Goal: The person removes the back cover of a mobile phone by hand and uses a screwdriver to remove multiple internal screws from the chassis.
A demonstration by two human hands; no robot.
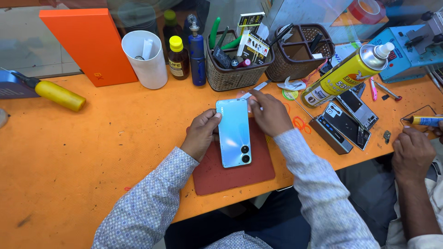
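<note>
A light blue phone (234,132) lies back side up on a dark red mat (230,173), its two camera lenses toward me. My left hand (200,133) grips its left edge. My right hand (271,113) rests at its upper right corner, fingers curled there. A thin metal tool (256,88) lies just beyond that hand; I cannot tell whether the fingers touch it.
On the orange table (92,147) stand a white cup (144,59), bottles (179,57), two woven baskets (235,74) of tools and a yellow spray can (344,74). Opened phones (347,124) lie at right. Another person's hand (413,152) is at the right edge. An orange box (90,44) leans at back left.
</note>
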